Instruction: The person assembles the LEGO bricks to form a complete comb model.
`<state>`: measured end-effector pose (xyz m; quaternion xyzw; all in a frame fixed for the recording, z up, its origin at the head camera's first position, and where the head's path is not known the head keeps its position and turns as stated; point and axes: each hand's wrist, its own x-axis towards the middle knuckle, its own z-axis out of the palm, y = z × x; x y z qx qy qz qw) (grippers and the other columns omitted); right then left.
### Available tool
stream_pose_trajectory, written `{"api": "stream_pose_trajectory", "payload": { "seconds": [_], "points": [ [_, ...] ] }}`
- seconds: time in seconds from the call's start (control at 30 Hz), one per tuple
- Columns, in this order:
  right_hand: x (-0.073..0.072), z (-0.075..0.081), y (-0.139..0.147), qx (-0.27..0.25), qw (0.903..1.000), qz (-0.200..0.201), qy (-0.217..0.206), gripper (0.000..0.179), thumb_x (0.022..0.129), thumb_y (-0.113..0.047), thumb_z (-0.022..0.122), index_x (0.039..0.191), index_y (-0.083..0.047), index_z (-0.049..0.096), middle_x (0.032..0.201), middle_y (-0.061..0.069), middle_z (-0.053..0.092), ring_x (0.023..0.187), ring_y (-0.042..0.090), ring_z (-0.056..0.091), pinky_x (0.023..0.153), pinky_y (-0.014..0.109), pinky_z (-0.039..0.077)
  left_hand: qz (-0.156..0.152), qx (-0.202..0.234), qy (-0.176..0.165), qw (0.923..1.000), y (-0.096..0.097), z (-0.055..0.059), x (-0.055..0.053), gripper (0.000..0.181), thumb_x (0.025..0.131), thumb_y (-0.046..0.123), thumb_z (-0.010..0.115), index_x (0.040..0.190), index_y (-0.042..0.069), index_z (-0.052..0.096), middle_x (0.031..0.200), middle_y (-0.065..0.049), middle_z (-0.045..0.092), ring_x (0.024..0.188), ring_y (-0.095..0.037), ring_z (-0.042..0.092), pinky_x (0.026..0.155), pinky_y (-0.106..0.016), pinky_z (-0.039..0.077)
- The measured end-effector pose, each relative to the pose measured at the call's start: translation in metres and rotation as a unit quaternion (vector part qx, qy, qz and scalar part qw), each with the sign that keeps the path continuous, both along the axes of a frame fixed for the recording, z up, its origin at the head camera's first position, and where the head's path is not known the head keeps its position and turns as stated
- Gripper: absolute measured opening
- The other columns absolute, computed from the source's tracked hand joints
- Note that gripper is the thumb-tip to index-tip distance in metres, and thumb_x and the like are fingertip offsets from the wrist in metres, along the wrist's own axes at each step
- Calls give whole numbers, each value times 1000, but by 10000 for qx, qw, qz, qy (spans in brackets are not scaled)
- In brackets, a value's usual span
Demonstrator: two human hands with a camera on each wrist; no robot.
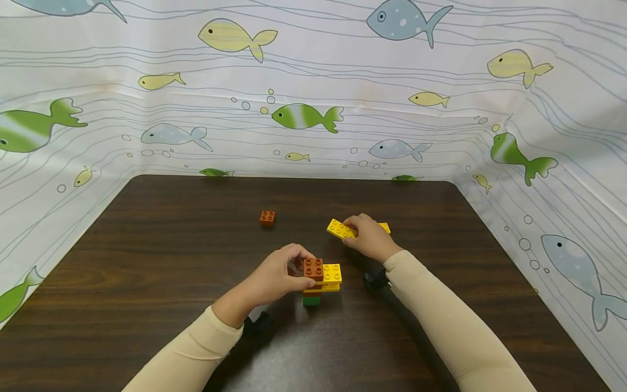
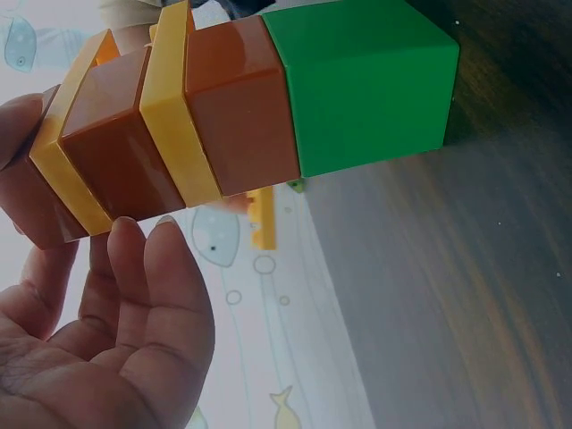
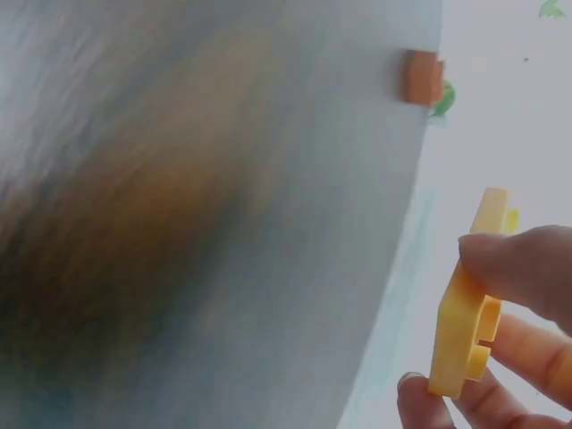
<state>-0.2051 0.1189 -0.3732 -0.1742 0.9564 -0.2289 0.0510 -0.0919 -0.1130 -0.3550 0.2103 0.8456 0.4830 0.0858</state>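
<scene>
My left hand grips the upper part of an upright stack of toy building bricks, thumb on the near side and fingers behind. The stack has a green brick at its foot, then brown bricks alternating with thin yellow plates. In the head view the yellow plates jut out to the right, below the brown top brick. Farther back and right, my right hand pinches a thin yellow studded plate between thumb and fingers. More yellow shows past that hand's far side.
A single small brown brick lies toward the back of the dark wooden table. Black straps or wrist devices show below the wrists. A white fish-printed sheet rises along the table's back and sides.
</scene>
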Motion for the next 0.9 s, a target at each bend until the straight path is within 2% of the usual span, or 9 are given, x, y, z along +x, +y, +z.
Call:
{"api": "stream_pose_trajectory", "payload": {
  "seconds": [0.33,0.63,0.9],
  "points": [
    [22,21,-3,-448,9981,429,23,46,88,-18,71,131,-6,57,121,11,55,100,25,54,92,41,47,19,-18,-11,10000,0,-1,-1,30,83,9,75,109,4,59,97,-4,55,84,-18,53,75,-28,50],
    [41,34,1,-777,9917,1018,108,45,87,-15,72,128,-6,59,118,7,55,99,25,52,90,40,48,-12,7,-55,10000,0,1,0,31,84,9,74,111,3,59,98,-5,55,83,-18,53,75,-28,50],
    [60,45,9,-1070,9847,1374,107,43,86,-14,73,126,-6,60,113,6,55,95,22,50,80,37,50,7,-17,-60,10000,0,1,-1,31,83,8,74,111,3,59,99,-5,54,87,-20,52,76,-29,50]
  ]
}}
